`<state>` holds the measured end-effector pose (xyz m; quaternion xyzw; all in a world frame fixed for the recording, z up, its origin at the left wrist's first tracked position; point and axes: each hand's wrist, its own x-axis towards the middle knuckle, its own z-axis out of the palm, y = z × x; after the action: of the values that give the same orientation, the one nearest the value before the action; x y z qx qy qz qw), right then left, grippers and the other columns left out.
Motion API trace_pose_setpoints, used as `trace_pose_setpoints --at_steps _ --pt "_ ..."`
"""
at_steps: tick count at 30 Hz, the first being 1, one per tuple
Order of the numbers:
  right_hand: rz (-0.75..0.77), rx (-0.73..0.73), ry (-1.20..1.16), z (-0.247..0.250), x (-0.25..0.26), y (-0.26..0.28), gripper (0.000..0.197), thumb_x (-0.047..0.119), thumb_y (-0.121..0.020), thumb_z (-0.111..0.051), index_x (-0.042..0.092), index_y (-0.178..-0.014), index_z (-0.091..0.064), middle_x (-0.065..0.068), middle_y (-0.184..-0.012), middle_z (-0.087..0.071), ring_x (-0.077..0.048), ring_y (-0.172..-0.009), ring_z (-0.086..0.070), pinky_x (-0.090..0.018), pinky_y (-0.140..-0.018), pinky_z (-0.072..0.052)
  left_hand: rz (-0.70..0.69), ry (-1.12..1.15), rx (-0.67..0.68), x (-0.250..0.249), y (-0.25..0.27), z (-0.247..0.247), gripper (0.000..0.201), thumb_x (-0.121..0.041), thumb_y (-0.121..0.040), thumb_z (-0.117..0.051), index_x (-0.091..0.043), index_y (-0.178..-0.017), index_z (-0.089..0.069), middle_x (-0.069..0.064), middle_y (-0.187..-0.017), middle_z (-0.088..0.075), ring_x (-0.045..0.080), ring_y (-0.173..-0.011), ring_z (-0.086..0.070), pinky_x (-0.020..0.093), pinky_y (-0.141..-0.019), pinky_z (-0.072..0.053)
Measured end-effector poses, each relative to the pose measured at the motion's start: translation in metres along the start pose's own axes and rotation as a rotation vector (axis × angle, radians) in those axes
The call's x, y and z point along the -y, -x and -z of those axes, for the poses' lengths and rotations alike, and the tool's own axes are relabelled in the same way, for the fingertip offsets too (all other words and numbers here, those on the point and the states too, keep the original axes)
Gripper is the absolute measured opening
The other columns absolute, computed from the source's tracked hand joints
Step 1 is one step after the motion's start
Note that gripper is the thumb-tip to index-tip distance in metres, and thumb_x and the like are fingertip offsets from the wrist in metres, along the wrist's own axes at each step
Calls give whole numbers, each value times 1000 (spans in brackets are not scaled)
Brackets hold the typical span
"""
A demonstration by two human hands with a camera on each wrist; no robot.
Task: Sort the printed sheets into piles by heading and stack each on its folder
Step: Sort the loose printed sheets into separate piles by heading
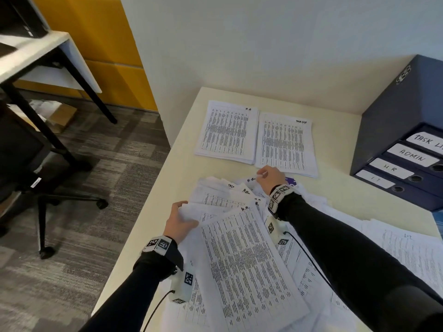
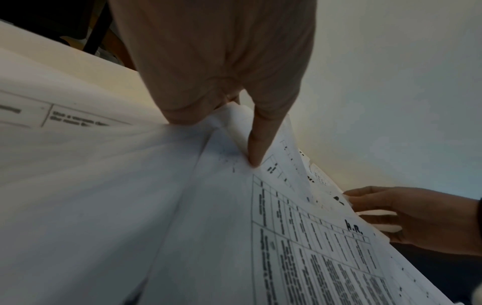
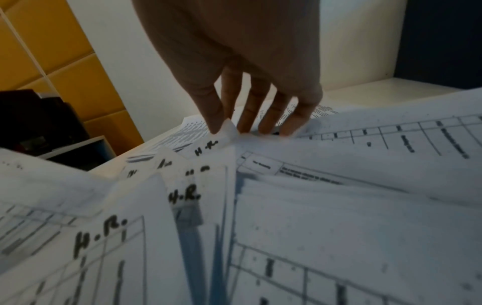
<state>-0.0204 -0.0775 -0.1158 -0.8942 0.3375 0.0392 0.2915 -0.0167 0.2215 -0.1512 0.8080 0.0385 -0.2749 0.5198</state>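
A loose heap of printed sheets (image 1: 242, 250) covers the near half of the table, several headed H.R. My left hand (image 1: 182, 213) grips the heap's left edge, thumb (image 2: 256, 148) pressed on top and fingers underneath. My right hand (image 1: 262, 174) reaches over the far end of the heap and pinches the upturned corner of an H.R. sheet (image 3: 208, 145) between thumb (image 3: 215, 115) and fingers. Behind the heap lie two neat piles, an H.R. pile (image 1: 227, 133) on the left and a TASK LIST pile (image 1: 285, 142) beside it. What the piles rest on is hidden.
A dark blue file box (image 1: 393, 121) at the table's right holds folders labelled TASK LIST, ADMIN (image 1: 412, 155), H.R and IT. A wall runs behind the table. Left of the table's edge (image 1: 153, 195) are carpet, an office chair (image 1: 36, 188) and another desk.
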Motion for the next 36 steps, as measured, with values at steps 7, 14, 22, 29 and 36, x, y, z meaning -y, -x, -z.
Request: trace_pose_setpoints --at_steps 7,14,22,29,36 --pt "147 -106 81 25 16 16 16 14 -89 -54 22 -75 -54 0 -94 -64 -22 -96 -55 -37 -93 -31 -22 -33 -38 -6 5 0 63 0 -76 -71 -21 -126 -39 6 -107 -53 27 -99 -55 42 -89 -50" --pt "324 -82 -184 59 11 48 9 10 -90 -56 12 -81 -54 2 -84 -58 -16 -82 -55 -42 -93 -46 -42 -79 -47 -11 10 1 66 0 -76 -70 -17 -131 -37 7 -112 -49 29 -102 -52 39 -89 -48" --pt "373 -412 -648 143 35 82 10 21 -98 -46 14 -93 -41 11 -78 -50 -1 -65 -45 -8 -56 -37 -30 -134 -60 -19 16 -6 64 -1 -81 -65 -16 -135 -34 10 -113 -48 26 -98 -47 31 -80 -41" --pt "290 -646 -1038 203 36 92 12 18 -97 -44 25 -87 -42 4 -67 -46 -7 -47 -37 -19 -41 -33 -41 -172 -55 -24 15 -15 63 -4 -81 -65 -16 -134 -33 18 -120 -52 33 -102 -54 32 -77 -43" --pt "-208 -462 -635 130 -79 51 31 21 -93 -45 1 -113 -58 -14 -100 -59 -22 -80 -51 -33 -65 -45 -9 -173 -40 -23 8 -15 64 -4 -81 -65 -16 -135 -33 18 -124 -52 32 -103 -53 32 -80 -42"
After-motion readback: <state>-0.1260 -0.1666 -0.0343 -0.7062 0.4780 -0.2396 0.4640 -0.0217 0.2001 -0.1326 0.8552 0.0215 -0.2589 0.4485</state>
